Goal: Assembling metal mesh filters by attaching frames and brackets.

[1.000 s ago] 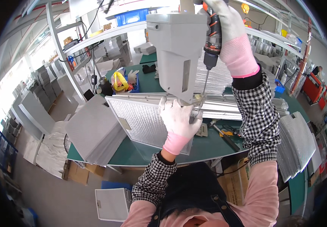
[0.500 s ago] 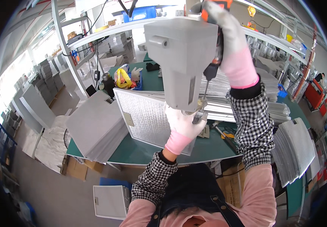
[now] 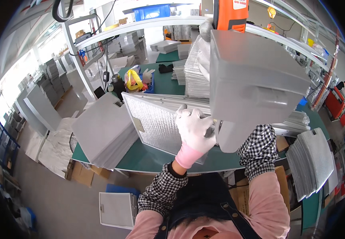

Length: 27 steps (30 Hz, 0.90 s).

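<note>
My right hand (image 3: 204,55), in a white glove with grey fingertips, is wrapped round an orange and black power screwdriver (image 3: 231,15). Beside it, a large grey plastic housing (image 3: 256,75) fills the upper right and hides most of that hand, the screwdriver's lower part and its bit. My left hand (image 3: 194,129), gloved the same way with a pink cuff, is closed with its fingers curled, just left of the housing's lower end. What it pinches is too hidden to make out. Behind and left of it, a framed silver mesh panel (image 3: 156,123) leans at a slant on the green table (image 3: 140,155).
Grey flat panels (image 3: 100,127) are stacked on the left of the table. Silver mesh sheets (image 3: 196,75) lie behind my hands, and another stack (image 3: 310,163) stands at right. A blue bin (image 3: 150,85) with a yellow bag sits at the back, under a white shelf (image 3: 148,24).
The grey housing has swung right and down, nearer to me, with the screwdriver turning alongside. My right forearm is now mostly behind it. My left hand stays nearly in place, fingers more curled.
</note>
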### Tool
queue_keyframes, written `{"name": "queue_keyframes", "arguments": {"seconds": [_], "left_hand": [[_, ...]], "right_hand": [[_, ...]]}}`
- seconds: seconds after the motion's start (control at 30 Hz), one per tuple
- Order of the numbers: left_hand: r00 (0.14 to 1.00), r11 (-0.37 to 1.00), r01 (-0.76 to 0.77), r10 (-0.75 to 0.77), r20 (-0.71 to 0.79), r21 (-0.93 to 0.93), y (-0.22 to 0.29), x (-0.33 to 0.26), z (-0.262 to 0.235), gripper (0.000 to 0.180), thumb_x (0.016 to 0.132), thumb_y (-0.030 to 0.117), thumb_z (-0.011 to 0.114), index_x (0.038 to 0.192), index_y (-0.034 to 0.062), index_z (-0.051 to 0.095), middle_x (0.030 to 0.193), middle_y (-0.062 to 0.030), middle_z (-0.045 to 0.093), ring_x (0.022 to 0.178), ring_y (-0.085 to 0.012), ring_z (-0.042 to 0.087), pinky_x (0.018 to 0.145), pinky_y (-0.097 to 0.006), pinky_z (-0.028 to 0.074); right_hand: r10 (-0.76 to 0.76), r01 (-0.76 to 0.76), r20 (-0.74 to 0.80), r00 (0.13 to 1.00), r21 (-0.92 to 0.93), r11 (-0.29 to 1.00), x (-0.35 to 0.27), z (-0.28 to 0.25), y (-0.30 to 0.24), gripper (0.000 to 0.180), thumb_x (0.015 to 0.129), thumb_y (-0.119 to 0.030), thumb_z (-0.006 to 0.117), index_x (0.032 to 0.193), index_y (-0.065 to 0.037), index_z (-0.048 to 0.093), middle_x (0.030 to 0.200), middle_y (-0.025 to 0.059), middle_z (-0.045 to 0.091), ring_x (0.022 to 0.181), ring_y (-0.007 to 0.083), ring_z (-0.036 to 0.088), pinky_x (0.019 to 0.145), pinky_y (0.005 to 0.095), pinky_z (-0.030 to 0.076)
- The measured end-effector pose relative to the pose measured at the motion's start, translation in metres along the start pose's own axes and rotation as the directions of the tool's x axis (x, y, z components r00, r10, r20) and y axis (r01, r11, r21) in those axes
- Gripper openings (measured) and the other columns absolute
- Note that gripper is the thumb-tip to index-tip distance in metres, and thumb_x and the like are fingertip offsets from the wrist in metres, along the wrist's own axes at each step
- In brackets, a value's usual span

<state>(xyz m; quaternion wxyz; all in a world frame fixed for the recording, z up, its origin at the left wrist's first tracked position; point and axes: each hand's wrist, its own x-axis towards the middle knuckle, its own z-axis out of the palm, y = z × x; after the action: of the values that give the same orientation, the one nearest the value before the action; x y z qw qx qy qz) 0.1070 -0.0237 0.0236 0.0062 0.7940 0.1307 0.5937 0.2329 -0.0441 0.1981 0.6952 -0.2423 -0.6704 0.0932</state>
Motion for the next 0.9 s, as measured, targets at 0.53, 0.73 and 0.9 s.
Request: {"name": "queue_keyframes", "arguments": {"seconds": [0.53, 0.73, 0.9], "left_hand": [[0.984, 0.988, 0.147, -0.141, -0.107, 0.046, -0.004, -0.010, -0.105, 0.079, 0.076, 0.042, 0.075, 0.135, -0.0021, 0.047, 0.137, -0.0212, 0.047, 0.129, -0.0364, 0.046, 0.111, -0.054, 0.030], [0.281, 0.098, 0.731, -0.945, 0.167, -0.675, -0.139, -0.090, -0.231, 0.067, 0.101, 0.045, 0.049, 0.148, -0.0014, 0.037, 0.145, -0.0155, 0.043, 0.129, -0.0251, 0.046, 0.108, -0.038, 0.039], [0.462, 0.241, 0.699, -0.871, 0.168, -0.674, -0.130, -0.120, -0.252, 0.052, 0.099, 0.035, 0.059, 0.134, -0.0031, 0.055, 0.127, -0.0122, 0.059, 0.115, -0.0201, 0.055, 0.102, -0.036, 0.044]], "right_hand": [[0.277, -0.131, -0.654, 0.704, 0.263, 0.956, -0.016, 0.005, -0.074, 0.034, 0.099, -0.035, 0.057, 0.110, -0.003, 0.061, 0.089, 0.0021, 0.065, 0.085, 0.0094, 0.061, 0.071, 0.0240, 0.050], [0.269, -0.176, -0.364, 0.892, 0.269, 0.947, -0.030, -0.043, -0.048, 0.042, 0.098, -0.040, 0.057, 0.125, -0.008, 0.062, 0.110, 0.0025, 0.066, 0.098, 0.0112, 0.065, 0.082, 0.0276, 0.053], [0.440, -0.347, -0.256, 0.861, 0.340, 0.874, -0.027, 0.029, -0.064, 0.032, 0.100, -0.035, 0.056, 0.108, -0.005, 0.064, 0.094, 0.0030, 0.067, 0.086, 0.0112, 0.063, 0.075, 0.0236, 0.050]]}}
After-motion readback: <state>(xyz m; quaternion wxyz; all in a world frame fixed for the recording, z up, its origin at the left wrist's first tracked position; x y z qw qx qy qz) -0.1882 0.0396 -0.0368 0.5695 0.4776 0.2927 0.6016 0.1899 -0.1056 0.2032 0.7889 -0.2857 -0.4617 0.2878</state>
